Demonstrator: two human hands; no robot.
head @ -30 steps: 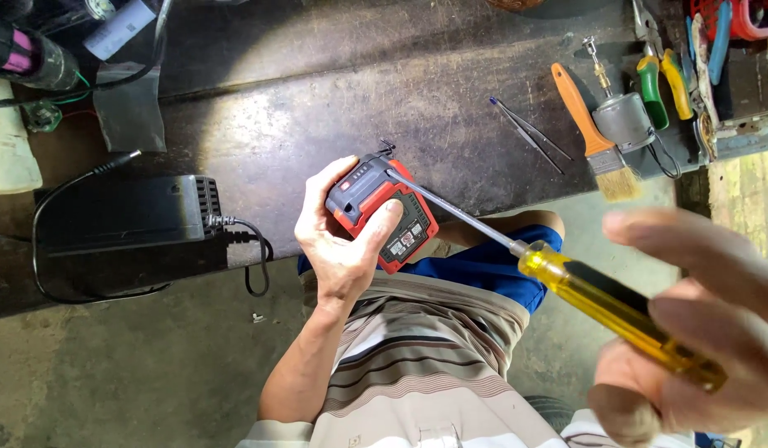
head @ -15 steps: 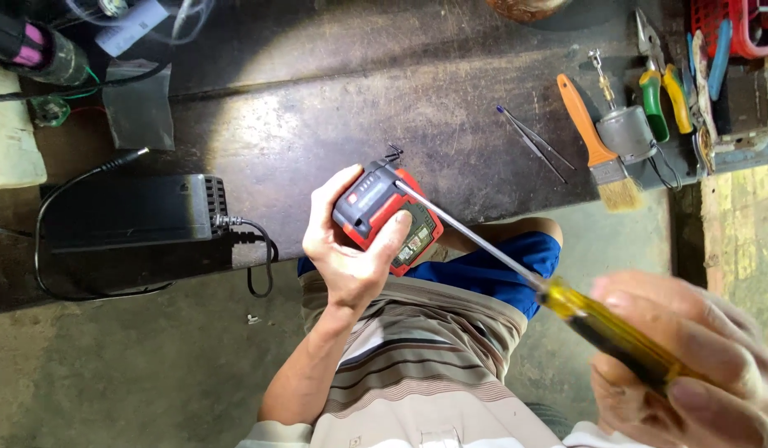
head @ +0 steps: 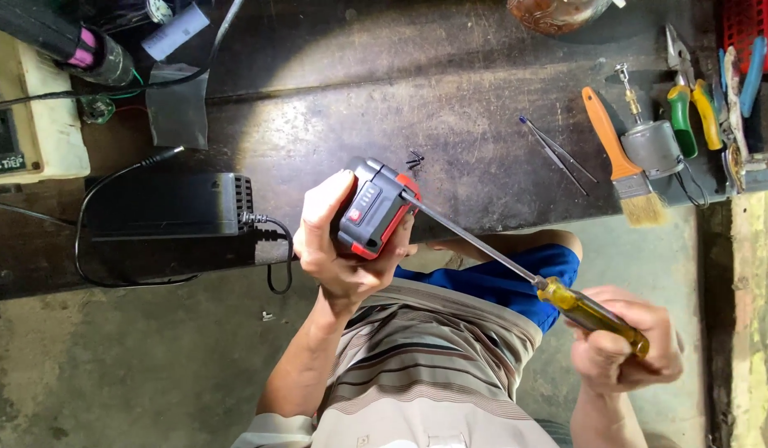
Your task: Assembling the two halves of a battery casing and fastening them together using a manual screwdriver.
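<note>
My left hand grips a red and black battery pack at the edge of the dark workbench. My right hand holds the yellow handle of a long screwdriver. Its metal shaft runs up and left, and the tip rests against the upper right corner of the pack. A few small dark screws lie on the bench just above the pack.
A black power adapter with a cable lies left of the pack. Tweezers, an orange-handled brush, a small grey motor and pliers lie at the right. A cream box stands far left.
The view has shifted and my right hand has drawn back lower in the frame. The screwdriver tip has stayed at the pack, which my left hand still grips.
</note>
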